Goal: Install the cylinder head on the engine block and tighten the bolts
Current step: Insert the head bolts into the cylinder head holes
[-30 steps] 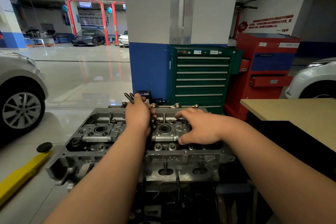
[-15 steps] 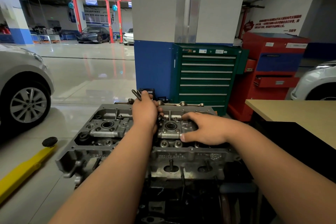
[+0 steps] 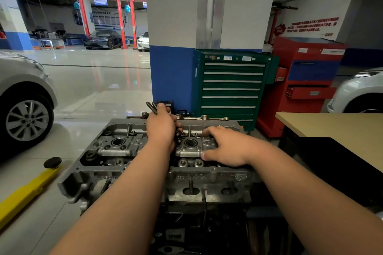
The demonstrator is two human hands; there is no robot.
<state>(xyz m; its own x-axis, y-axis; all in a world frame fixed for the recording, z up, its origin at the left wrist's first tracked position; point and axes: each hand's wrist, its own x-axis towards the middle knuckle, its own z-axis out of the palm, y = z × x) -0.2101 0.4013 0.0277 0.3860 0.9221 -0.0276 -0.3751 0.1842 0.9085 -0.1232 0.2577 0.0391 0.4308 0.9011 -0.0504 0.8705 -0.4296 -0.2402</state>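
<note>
Sitting at six o'clock, a grey cylinder head [image 3: 116, 151] lies atop the dark engine block [image 3: 186, 232]. The left hand [image 3: 161, 128] curls round a bundle of bolts [image 3: 152, 107], threaded ends poking toward twelve o'clock. The right hand [image 3: 226, 147] rests on the head, fingers relaxed, holding nothing. Green tool cabinet [image 3: 232, 87] at one o'clock, tan counter [image 3: 335, 130] at three.

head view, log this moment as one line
left hand: grips bolts | right hand: rests on cylinder head | cylinder head: on engine block
</note>
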